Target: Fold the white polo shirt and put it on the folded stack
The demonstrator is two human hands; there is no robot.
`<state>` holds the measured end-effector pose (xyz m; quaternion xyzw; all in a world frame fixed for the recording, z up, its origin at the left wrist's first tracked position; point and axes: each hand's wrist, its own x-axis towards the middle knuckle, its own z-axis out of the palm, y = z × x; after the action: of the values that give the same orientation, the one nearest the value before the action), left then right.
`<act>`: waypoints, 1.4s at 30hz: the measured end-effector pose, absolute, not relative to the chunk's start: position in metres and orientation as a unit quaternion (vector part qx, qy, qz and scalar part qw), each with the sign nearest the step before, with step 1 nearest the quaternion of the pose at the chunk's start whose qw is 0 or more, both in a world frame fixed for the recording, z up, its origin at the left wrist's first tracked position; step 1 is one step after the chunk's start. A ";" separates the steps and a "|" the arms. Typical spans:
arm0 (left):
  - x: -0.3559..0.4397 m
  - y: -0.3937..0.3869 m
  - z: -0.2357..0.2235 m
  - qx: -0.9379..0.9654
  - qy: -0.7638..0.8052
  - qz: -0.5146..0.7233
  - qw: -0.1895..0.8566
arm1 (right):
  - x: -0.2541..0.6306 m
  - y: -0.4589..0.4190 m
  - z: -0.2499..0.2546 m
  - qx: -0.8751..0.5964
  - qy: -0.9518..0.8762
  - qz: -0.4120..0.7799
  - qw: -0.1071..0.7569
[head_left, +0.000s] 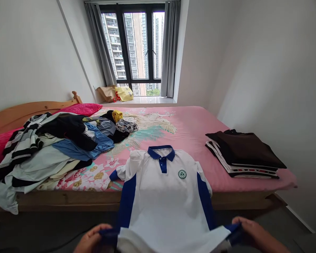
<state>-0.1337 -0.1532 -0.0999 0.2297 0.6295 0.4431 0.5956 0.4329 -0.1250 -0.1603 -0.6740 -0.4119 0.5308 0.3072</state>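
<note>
a bedroom: bed [191,128], pillow [84,109]

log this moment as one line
left hand: grips shirt hem | right hand: grips shirt hem | folded clothes: on bed

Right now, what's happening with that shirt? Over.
Left hand, right hand: gripping white shirt by lower edge. Collar end on bed. Clothes heap and folded stack either side, not touching it.
</note>
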 end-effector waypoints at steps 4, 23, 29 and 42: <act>-0.124 -0.102 -0.089 0.181 0.605 0.584 0.511 | 0.408 -0.072 -0.118 -0.617 -0.385 0.558 0.400; 0.036 0.084 -0.107 0.639 0.579 0.397 0.313 | 0.180 0.089 -0.094 -0.557 -0.653 0.369 0.357; 0.042 0.110 -0.146 0.650 0.605 0.380 0.259 | 0.176 0.115 -0.132 -0.628 -0.661 0.303 0.277; 0.042 0.110 -0.152 0.673 0.592 0.366 0.250 | 0.177 0.124 -0.127 -0.675 -0.674 0.257 0.154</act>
<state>0.0415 0.1098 -0.1524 0.6731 0.5922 0.3658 0.2497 0.1767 0.1239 -0.1271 -0.6749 -0.6743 0.2573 0.1536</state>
